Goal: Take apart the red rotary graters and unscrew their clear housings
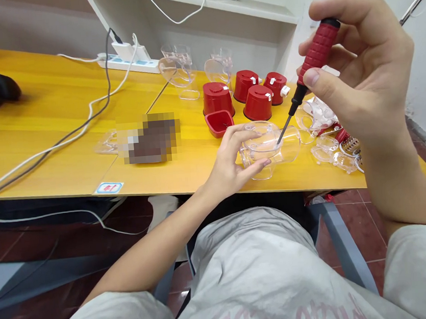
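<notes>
My right hand (356,64) grips a screwdriver (317,53) by its red handle, the shaft slanting down to the left. Its tip meets a clear plastic housing (289,143) near the table's front edge. Around the left side of that housing, my left hand (235,155) holds it with thumb and fingers against the table. Whether a screw sits under the tip is too small to tell. Just behind my left hand is a small red tray (219,123) with a few tiny dark pieces in it.
Several red cup-shaped parts (218,99) stand behind the tray. Two more clear housings (178,71) are farther back. Clear and metal parts (320,116) lie in a pile at right. A power strip (127,62) and cables (91,112) run along the left; a pixelated object (150,140) lies left of centre.
</notes>
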Available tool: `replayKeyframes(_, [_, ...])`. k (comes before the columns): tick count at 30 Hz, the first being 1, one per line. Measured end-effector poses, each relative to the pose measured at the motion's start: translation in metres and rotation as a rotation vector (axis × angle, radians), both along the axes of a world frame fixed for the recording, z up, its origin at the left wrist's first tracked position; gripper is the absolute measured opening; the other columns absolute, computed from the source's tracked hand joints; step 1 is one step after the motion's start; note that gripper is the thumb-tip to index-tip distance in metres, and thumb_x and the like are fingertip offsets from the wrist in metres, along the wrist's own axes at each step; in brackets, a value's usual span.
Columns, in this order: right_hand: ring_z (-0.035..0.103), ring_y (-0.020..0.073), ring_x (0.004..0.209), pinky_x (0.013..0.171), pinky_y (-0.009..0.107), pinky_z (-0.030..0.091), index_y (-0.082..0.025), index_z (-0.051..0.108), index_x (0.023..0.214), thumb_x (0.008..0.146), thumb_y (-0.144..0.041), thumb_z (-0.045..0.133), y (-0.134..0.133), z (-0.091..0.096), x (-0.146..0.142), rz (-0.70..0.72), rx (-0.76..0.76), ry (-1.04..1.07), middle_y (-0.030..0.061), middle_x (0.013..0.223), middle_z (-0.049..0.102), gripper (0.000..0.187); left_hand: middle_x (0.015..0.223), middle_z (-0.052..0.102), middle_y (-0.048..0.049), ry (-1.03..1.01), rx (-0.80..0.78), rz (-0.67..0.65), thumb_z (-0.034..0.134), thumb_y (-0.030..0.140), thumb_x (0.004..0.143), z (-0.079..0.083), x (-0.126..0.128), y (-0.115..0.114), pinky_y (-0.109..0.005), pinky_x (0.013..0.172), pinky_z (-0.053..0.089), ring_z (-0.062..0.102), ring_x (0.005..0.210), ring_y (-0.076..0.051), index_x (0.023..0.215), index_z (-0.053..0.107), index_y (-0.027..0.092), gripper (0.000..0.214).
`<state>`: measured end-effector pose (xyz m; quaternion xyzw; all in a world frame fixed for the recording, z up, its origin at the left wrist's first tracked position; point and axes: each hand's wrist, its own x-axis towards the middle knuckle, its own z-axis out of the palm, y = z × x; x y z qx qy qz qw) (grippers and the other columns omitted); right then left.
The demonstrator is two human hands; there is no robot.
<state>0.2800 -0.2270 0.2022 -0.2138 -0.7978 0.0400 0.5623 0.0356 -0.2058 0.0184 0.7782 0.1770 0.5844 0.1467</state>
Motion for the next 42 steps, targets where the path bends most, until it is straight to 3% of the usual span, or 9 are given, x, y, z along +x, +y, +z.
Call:
replayKeyframes(7, [0.064, 0.0139, 0.100, 0.071, 0.021, 0.063, -0.034, 0.084, 0.144, 0.094, -0.078, 0.088, 0.005, -0.006, 0.009, -0.131, 0.137, 0.000, 0.0015, 0.132, 0.076, 0.067, 0.149, 0.071, -0.0148, -0.014, -0.011, 0.007, 0.098, 0.057, 0.100, -0.002, 0.001, -0.001, -0.055, 0.123, 0.063, 0.073, 0.145, -0.035, 0.151, 0.069, 0.028, 0.065])
replayKeyframes(15, [0.068, 0.0103, 0.098, 0.074, 0.018, 0.068, -0.030, 0.079, 0.151, 0.101, -0.074, 0.087, -0.009, -0.011, 0.013, -0.265, 0.205, -0.065, 0.0021, 0.138, 0.075, 0.067, 0.149, 0.074, -0.0145, -0.008, -0.019, -0.004, 0.099, 0.057, 0.099, -0.002, 0.001, -0.002, -0.054, 0.124, 0.062, 0.073, 0.146, -0.036, 0.152, 0.070, 0.028, 0.067])
replayKeyframes(20, [0.074, 0.0136, 0.108, 0.077, 0.020, 0.072, -0.037, 0.075, 0.160, 0.100, -0.073, 0.088, -0.004, -0.001, 0.012, -0.117, 0.212, -0.173, -0.0009, 0.148, 0.077, 0.072, 0.150, 0.073, -0.0146, -0.035, -0.016, -0.015, 0.100, 0.057, 0.098, -0.002, 0.001, -0.001, -0.054, 0.124, 0.061, 0.073, 0.145, -0.036, 0.153, 0.070, 0.029, 0.069])
replayKeyframes(24, [0.077, 0.0190, 0.122, 0.091, 0.029, 0.077, -0.043, 0.080, 0.157, 0.107, -0.046, 0.089, -0.020, 0.017, 0.001, -0.023, -0.044, -0.196, -0.0055, 0.158, 0.077, 0.051, 0.149, 0.074, -0.0145, -0.035, -0.019, -0.023, 0.100, 0.057, 0.098, -0.003, 0.002, 0.000, -0.053, 0.124, 0.061, 0.073, 0.144, -0.035, 0.152, 0.070, 0.029, 0.068])
replayKeyframes(27, [0.079, 0.0204, 0.116, 0.088, 0.031, 0.077, -0.045, 0.082, 0.152, 0.102, -0.039, 0.092, -0.026, 0.027, -0.006, 0.034, -0.132, -0.226, -0.0058, 0.157, 0.078, 0.051, 0.148, 0.075, -0.0146, -0.042, -0.032, -0.029, 0.100, 0.058, 0.098, -0.003, 0.003, 0.000, -0.053, 0.123, 0.061, 0.073, 0.144, -0.035, 0.151, 0.070, 0.028, 0.068])
replayKeyframes(31, [0.075, 0.0164, 0.095, 0.076, 0.026, 0.072, -0.041, 0.087, 0.145, 0.101, -0.050, 0.095, -0.012, 0.025, -0.011, -0.023, -0.016, -0.209, -0.0035, 0.138, 0.084, 0.045, 0.147, 0.075, -0.0144, -0.041, -0.046, -0.019, 0.098, 0.061, 0.098, -0.003, 0.004, -0.001, -0.053, 0.122, 0.062, 0.074, 0.142, -0.035, 0.150, 0.071, 0.028, 0.067])
replayKeyframes(35, [0.070, 0.0108, 0.080, 0.076, 0.025, 0.070, -0.037, 0.091, 0.135, 0.103, -0.059, 0.093, 0.000, 0.015, -0.016, -0.018, 0.137, -0.095, -0.0057, 0.115, 0.085, 0.039, 0.146, 0.076, -0.0144, -0.038, -0.072, -0.018, 0.099, 0.062, 0.098, -0.001, 0.003, -0.001, -0.054, 0.122, 0.062, 0.074, 0.142, -0.036, 0.148, 0.071, 0.027, 0.067])
replayKeyframes(38, [0.081, 0.0185, 0.087, 0.082, 0.035, 0.076, -0.036, 0.090, 0.135, 0.104, -0.047, 0.092, 0.001, 0.012, -0.013, 0.159, -0.042, -0.023, -0.0019, 0.112, 0.085, 0.033, 0.149, 0.077, -0.0148, -0.035, -0.148, -0.085, 0.098, 0.060, 0.099, -0.001, 0.001, 0.002, -0.047, 0.109, 0.066, 0.076, 0.141, -0.035, 0.149, 0.072, 0.028, 0.065])
replayKeyframes(42, [0.088, 0.0229, 0.107, 0.093, 0.038, 0.077, -0.036, 0.081, 0.154, 0.107, -0.040, 0.087, 0.002, 0.018, -0.003, 0.359, -0.203, -0.150, -0.0017, 0.122, 0.087, 0.048, 0.154, 0.075, -0.0155, -0.054, -0.231, -0.156, 0.098, 0.057, 0.099, -0.002, 0.001, 0.005, -0.042, 0.100, 0.069, 0.075, 0.142, -0.035, 0.154, 0.071, 0.029, 0.067])
